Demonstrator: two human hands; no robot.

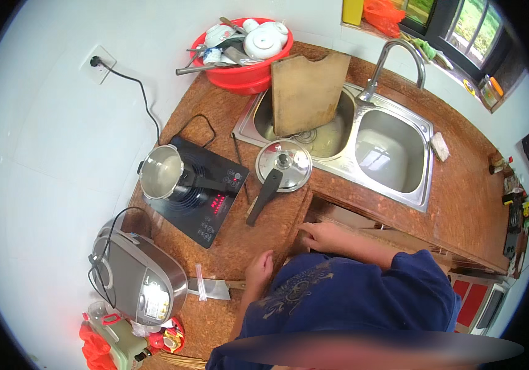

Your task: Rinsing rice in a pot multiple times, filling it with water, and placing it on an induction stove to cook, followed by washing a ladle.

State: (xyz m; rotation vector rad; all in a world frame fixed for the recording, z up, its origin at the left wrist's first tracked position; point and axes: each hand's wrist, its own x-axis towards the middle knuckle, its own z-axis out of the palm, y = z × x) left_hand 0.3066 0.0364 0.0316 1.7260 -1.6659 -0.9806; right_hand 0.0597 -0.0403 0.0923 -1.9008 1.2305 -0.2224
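My left hand (261,267) is loosely curled at the brown counter's edge, near a cleaver (213,288) lying on the counter; its fingers are partly hidden. Beyond the same edge, my right hand (318,236) has its index finger extended and thumb apart, holding nothing visible. A steel lid with a black handle (283,165) lies on the counter beside the sink. On the black induction cooker (195,217), whose red display is lit, a steel pot (162,172) stands off-centre to the left, with whitish contents and its black handle across the cooker.
A wooden cutting board (308,95) leans over the left basin of a steel double sink (387,145) with a curved faucet (398,44). A red basin (241,76) holds dishes. The rice cooker (142,273) stands at left. The cooker's cord (139,88) reaches a wall socket.
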